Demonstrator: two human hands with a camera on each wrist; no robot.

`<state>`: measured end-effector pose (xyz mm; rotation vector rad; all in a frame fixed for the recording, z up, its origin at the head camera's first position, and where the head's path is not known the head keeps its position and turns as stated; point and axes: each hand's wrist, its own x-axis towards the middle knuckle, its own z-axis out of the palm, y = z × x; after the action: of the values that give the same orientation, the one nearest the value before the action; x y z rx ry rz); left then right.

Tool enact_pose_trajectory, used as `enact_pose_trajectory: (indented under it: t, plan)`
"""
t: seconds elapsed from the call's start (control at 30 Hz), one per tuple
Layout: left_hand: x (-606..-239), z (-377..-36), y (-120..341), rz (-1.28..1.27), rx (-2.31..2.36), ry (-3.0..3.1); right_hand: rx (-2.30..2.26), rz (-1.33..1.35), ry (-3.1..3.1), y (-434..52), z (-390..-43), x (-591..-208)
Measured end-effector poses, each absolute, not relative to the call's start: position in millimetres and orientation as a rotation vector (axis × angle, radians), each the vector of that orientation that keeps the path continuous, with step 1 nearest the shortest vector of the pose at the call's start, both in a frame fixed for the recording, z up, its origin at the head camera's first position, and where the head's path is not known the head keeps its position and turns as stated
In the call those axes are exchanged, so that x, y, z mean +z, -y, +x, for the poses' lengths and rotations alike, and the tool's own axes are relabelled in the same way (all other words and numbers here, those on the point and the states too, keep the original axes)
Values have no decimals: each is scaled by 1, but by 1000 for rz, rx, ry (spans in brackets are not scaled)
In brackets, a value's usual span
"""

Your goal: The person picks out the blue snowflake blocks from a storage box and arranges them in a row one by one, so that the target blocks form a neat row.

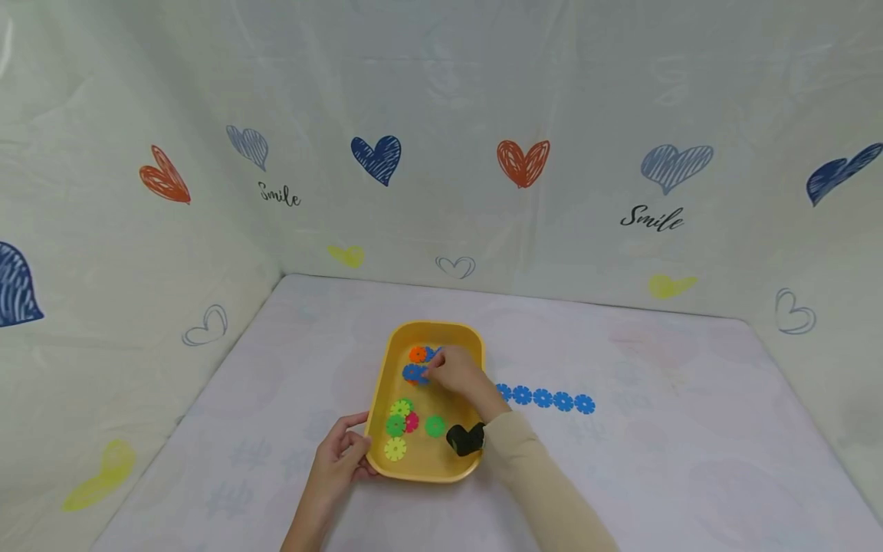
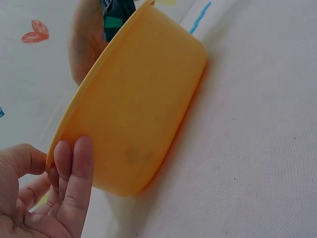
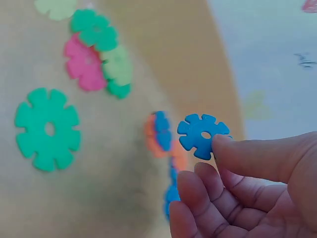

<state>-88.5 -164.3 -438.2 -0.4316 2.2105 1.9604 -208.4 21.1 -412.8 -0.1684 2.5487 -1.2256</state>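
A yellow plastic tray (image 1: 441,469) stands on the table. My left hand (image 1: 341,454) grips its near left rim, thumb on one side and fingers under the wall in the left wrist view. Above the tray's inside, my right hand (image 1: 458,369) pinches a blue notched disc (image 3: 197,134) between thumb and fingers. Inside the tray, a green disc (image 3: 48,130), a pink disc (image 3: 85,63), yellow-green discs (image 1: 395,449), orange discs (image 1: 417,354) and more blue discs lie loose, some overlapping. The right hand hides part of the far group.
To the tray's right, several blue discs (image 1: 543,398) lie in a straight row on the white table (image 1: 662,460). A black wrist camera (image 1: 466,439) sits below the right forearm. A white sheet wall with printed hearts (image 1: 522,163) rises behind.
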Motion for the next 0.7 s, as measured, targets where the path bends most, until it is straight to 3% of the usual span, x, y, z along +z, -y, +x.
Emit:
enact_pose_trajectory:
  t: [0.33,0.7]
  plan:
    - [-439,-89,163,-444,1944,-2218,-1434,-166,-2574,-51,-187,-392]
    - [-440,-88,163,-461,1956,-2202,-1612,-20,-2537,-85,-167,-397]
